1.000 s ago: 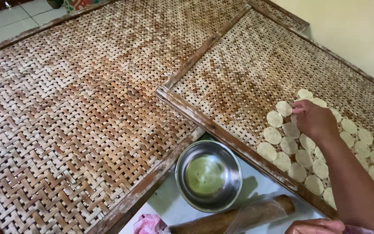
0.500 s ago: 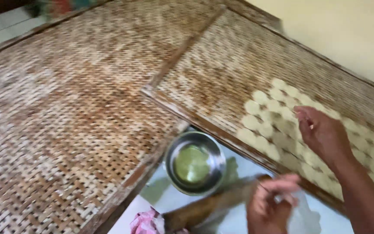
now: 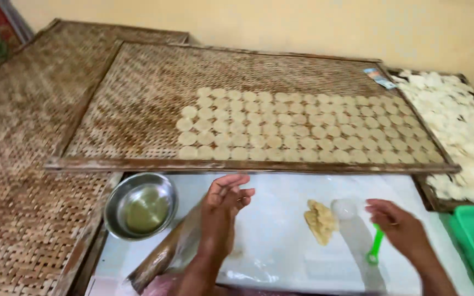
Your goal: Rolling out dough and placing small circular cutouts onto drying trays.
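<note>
A pale wall backed woven bamboo trays laid edge to edge. Leftmost, a steel bowl held greenish liquid — an elbow could have tipped it. The left hand, fingers spread, rested on a wooden rolling pin over plastic sheeting. The crumbly dough lump lay between the hands. The right hand hovered loosely open near a green-handled tool — thin discs could have torn.

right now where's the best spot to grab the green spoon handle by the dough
Probably by the free lower end of the green handle, pinched across its thin width, coming from the right where the right hand is. Its upper end runs up under a clear round piece beside the dough lump.
</note>
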